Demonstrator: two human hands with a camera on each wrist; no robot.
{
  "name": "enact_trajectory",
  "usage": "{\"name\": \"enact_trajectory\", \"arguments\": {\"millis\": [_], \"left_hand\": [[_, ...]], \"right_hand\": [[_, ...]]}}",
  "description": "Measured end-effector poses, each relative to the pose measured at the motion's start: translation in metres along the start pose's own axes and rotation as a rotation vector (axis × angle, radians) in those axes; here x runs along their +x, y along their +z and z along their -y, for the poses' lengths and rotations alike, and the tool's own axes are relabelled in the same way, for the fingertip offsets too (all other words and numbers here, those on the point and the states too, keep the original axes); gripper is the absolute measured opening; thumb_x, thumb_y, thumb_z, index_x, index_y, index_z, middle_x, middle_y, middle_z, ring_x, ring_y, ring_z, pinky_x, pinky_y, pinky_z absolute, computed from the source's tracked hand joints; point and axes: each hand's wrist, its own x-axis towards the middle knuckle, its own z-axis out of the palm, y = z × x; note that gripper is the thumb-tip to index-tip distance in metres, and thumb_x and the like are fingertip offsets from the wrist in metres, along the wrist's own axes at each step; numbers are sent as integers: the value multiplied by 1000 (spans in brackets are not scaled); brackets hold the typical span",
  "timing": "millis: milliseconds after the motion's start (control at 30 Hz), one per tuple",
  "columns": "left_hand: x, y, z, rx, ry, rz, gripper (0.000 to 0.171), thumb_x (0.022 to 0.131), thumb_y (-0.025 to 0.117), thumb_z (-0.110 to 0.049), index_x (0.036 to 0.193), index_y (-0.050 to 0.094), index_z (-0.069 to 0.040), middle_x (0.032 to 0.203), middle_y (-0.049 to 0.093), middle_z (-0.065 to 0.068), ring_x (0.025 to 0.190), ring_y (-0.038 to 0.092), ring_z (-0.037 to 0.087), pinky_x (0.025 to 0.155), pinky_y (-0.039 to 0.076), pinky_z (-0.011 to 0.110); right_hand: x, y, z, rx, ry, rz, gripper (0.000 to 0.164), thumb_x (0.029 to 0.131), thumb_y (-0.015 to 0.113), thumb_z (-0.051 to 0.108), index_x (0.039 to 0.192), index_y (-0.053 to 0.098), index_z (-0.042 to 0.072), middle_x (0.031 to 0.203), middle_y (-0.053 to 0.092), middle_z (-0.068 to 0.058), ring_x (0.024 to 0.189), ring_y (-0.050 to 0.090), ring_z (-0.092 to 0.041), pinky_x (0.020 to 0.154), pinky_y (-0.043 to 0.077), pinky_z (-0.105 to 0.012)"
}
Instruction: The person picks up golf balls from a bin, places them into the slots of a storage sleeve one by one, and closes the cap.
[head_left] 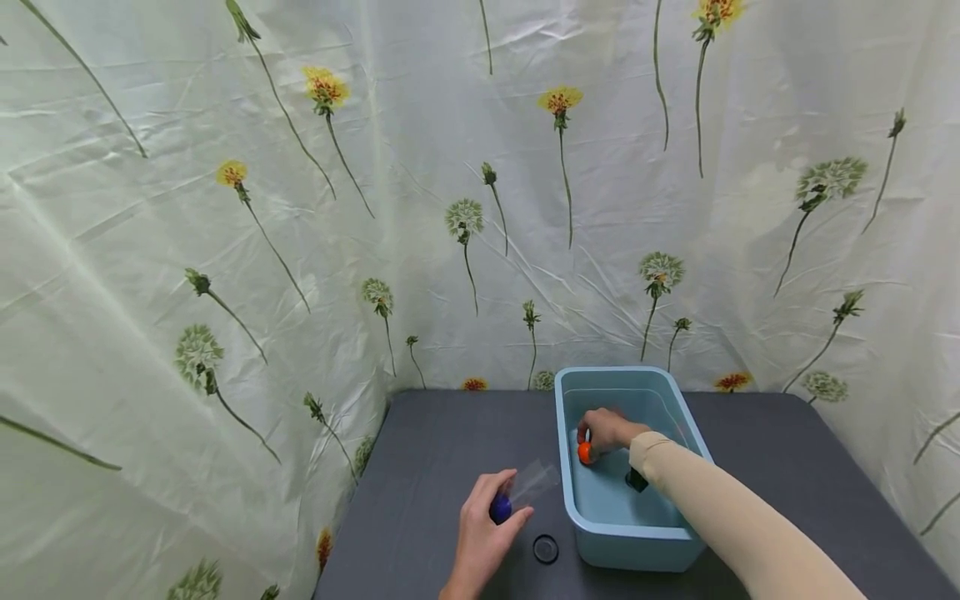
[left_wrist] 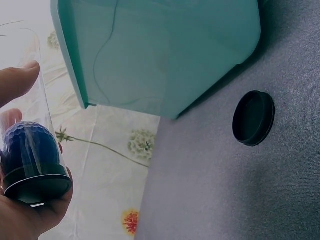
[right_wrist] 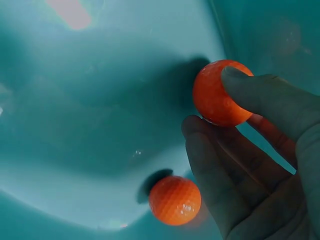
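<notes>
Left hand (head_left: pixel 483 523): half-curled, you grip a clear plastic tube (head_left: pixel 536 482)
Right hand (head_left: pixel 609 429): you pinch a dimpled orange ball (right_wrist: pixel 212 97)

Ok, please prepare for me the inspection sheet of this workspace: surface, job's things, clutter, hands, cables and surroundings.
Surface: dark grey table, bearing a blue bin and a loose black cap.
Job's things: blue ball inside a clear tube with dark base; orange ball lying on the bin floor.
Clutter: nothing seen.
Hands: left hand holds the tube; right hand holds another orange ball inside the bin.
Cables: nothing seen.
Surroundings: flower-printed cloth hangs behind the table.
</notes>
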Motion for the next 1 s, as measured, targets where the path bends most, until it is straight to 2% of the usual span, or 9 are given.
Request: {"name": "enact_trajectory", "arguments": {"millis": [167,467,700,1000], "left_hand": [[-1,-1,-2,-24,12,-2,54,77,89,-21,125,65,-26,107,64,4,95,62,14,82,53,29],[-3,-3,-3,-35,7,6,53,78,88,-23,126,65,-25,107,60,-8,96,63,25,83,53,28],[-3,-3,-3,-23,7,3,54,77,89,-18,125,65,-27,107,60,-10,95,61,11,82,53,28],[-2,-3,-4,-31,10,11,54,78,89,-23,126,65,-26,109,62,-4,98,63,14,85,54,28]], "right_hand": [[-6,-5,-1,-14,0,-8,24,76,84,-2,94,74,10,82,65,-1,68,58,-16,61,52,-32],[-13,-16,2,7,-37,-2,25,77,82,-5,98,74,5,81,66,-2,66,60,-16,60,53,-33],[-18,-23,0,9,-58,-18,23,76,82,-4,95,73,8,84,67,-2,68,59,-17,64,52,-34],[-28,-31,5,24,-112,-37,25,75,84,-4,95,74,7,85,68,-4,71,58,-18,68,53,-36]]}}
